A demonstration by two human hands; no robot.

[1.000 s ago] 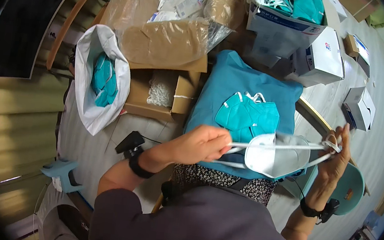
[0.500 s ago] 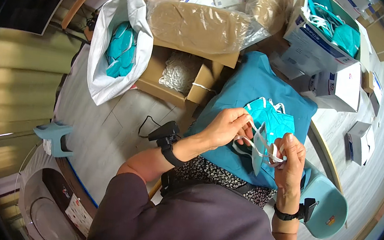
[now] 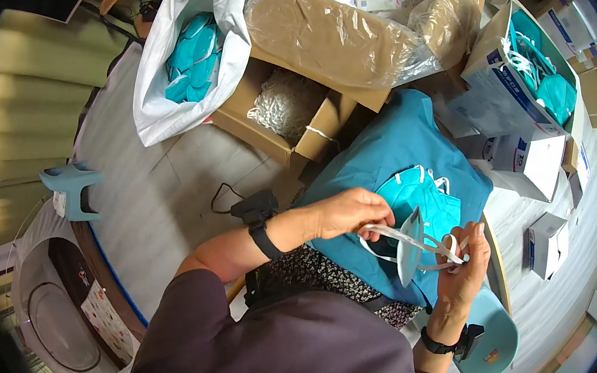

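A folded teal face mask (image 3: 408,254) hangs edge-on between my hands, over the teal cloth (image 3: 383,152) across my lap. Its white elastic straps (image 3: 410,237) are drawn out to both sides. My left hand (image 3: 359,214) is closed in a pinch on the strap at one side. On the other side, my right hand (image 3: 466,261) has its fingers curled round the strap ends. Just beyond the held mask, more teal masks (image 3: 423,193) with white straps lie on the cloth.
A white sack (image 3: 149,88) at the left holds teal masks. Ahead stands a cardboard box (image 3: 253,131) of white elastic loops, below a plastic-lined carton (image 3: 323,34). A box of masks (image 3: 508,92) is at the far right. A pale teal stool (image 3: 491,341) is near my right arm.
My hands have moved apart, pulling the strap straighter between them. The mask now hangs more upright and edge-on. The whole view has shifted slightly.
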